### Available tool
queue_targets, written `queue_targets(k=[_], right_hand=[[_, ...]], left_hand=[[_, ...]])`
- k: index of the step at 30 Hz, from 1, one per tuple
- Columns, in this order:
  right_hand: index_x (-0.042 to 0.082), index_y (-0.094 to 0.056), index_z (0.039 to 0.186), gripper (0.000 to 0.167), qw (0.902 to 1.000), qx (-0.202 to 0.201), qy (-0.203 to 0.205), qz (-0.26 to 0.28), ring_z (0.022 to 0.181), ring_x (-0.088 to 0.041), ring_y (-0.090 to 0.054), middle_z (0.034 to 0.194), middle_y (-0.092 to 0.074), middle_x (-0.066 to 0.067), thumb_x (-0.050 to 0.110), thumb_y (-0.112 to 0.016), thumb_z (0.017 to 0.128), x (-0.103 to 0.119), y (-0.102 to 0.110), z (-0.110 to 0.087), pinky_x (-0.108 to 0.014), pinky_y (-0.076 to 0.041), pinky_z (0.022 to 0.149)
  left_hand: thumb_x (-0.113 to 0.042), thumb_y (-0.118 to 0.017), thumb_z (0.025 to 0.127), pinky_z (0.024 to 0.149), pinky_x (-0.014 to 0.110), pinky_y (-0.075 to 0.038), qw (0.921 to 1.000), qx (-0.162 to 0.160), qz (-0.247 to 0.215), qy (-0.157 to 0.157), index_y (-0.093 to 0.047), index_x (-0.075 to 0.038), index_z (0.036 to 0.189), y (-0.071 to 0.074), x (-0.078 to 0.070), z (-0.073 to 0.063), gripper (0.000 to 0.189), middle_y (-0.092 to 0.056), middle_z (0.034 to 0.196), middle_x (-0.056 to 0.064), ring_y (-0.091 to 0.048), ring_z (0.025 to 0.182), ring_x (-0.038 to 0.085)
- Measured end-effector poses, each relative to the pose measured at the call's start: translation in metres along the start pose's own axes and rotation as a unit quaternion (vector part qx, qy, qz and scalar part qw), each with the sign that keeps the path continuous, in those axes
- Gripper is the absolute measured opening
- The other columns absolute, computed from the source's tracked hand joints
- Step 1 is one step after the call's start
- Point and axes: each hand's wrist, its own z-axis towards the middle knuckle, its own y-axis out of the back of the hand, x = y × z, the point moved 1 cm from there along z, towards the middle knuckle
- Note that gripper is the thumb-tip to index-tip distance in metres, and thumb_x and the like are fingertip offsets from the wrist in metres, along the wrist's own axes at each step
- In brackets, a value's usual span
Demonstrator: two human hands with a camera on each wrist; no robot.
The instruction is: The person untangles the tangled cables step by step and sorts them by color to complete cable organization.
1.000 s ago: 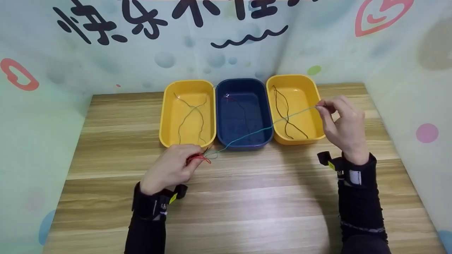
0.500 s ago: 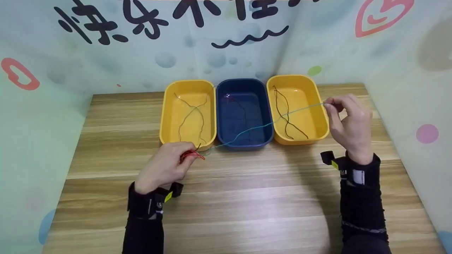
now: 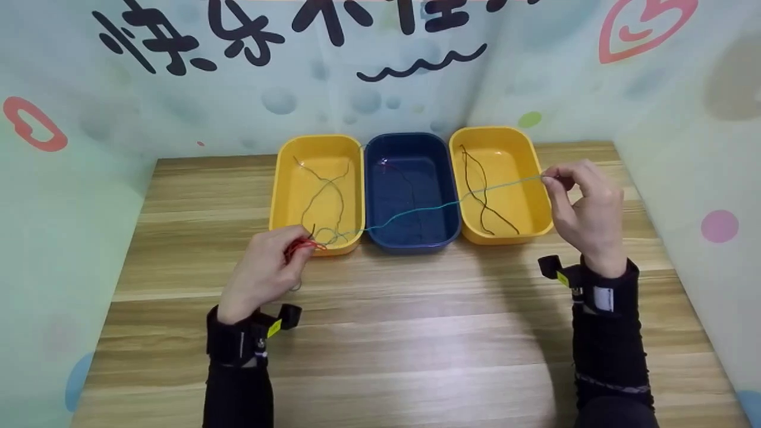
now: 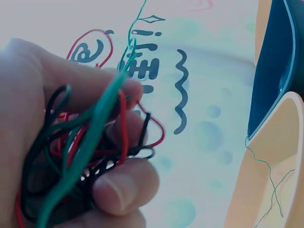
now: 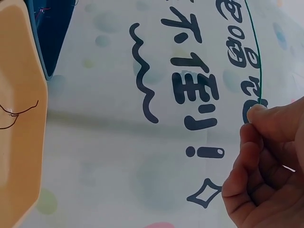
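Note:
My left hand (image 3: 261,270) grips a tangled bunch of red, black and green wires (image 4: 85,147), close to the front rim of the left yellow bin (image 3: 286,196). A thin green wire (image 3: 419,209) runs from that bunch, across the blue bin (image 3: 410,241) and the right yellow bin (image 3: 520,214), to my right hand (image 3: 588,211). There my thumb and forefinger pinch its end, as the right wrist view shows. Near the left hand the green wire makes a small loop. Inside the left bin lie thin greenish wires (image 3: 306,208).
Dark wires (image 3: 484,205) lie crossed in the right yellow bin, and a thin reddish wire (image 3: 410,181) is in the blue one. The three bins stand side by side on a wooden table (image 3: 416,333), against a printed backdrop (image 3: 226,113) that also rises at both sides.
My left hand has moved left and slightly away from me with the bunch, up to the left bin's front. My right hand has shifted a little right, and the green wire stretches longer between them.

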Motion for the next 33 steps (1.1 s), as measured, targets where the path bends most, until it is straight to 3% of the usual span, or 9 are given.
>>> queue_targets(k=[11,23,25,30,33], right_hand=[[-0.007,-0.065,0.081,0.004,0.9997,-0.018,-0.012,0.007,0.076,0.005,-0.048,0.079,-0.064,-0.020,-0.010,-0.067,0.083,-0.003,0.003,0.000,-0.009,-0.039,0.073],[-0.008,-0.064,0.083,0.004,0.9993,-0.031,-0.019,-0.004,0.076,0.006,-0.048,0.080,-0.065,-0.020,-0.006,-0.066,0.085,-0.009,0.008,0.002,-0.010,-0.039,0.073],[-0.010,-0.065,0.085,0.006,0.9984,-0.040,-0.039,-0.006,0.076,0.007,-0.049,0.080,-0.065,-0.017,-0.005,-0.066,0.086,-0.014,0.013,0.002,-0.010,-0.039,0.074],[-0.013,-0.065,0.086,0.010,0.9928,-0.067,-0.098,0.009,0.071,0.008,-0.050,0.082,-0.062,0.014,-0.003,-0.065,0.087,-0.027,0.024,0.003,-0.011,-0.041,0.070],[-0.014,-0.064,0.087,0.014,0.9902,-0.074,-0.117,0.019,0.068,0.006,-0.050,0.082,-0.059,0.023,-0.001,-0.065,0.087,-0.031,0.025,0.004,-0.012,-0.041,0.068]], left_hand=[[-0.006,-0.062,0.091,0.054,0.023,-0.033,0.9996,-0.008,-0.004,0.027,-0.062,-0.006,0.081,0.004,0.001,0.000,0.010,-0.049,0.065,-0.003,-0.042,0.058,0.010],[-0.005,-0.062,0.090,0.054,0.022,-0.034,0.9994,-0.021,-0.002,0.027,-0.063,-0.007,0.081,0.009,0.004,-0.003,0.009,-0.050,0.065,-0.003,-0.043,0.058,0.009],[-0.003,-0.062,0.089,0.052,0.021,-0.033,0.9984,-0.040,0.001,0.040,-0.064,-0.006,0.080,0.012,0.007,-0.004,0.010,-0.051,0.064,-0.003,-0.042,0.056,0.008],[0.001,-0.060,0.089,0.048,0.015,-0.030,0.9891,-0.123,-0.017,0.079,-0.066,-0.002,0.081,0.020,0.013,-0.007,0.010,-0.056,0.063,0.001,-0.041,0.052,0.007],[-0.001,-0.060,0.091,0.048,0.014,-0.031,0.9830,-0.157,-0.027,0.091,-0.066,0.000,0.083,0.021,0.014,-0.007,0.010,-0.058,0.065,0.004,-0.043,0.054,0.006]])
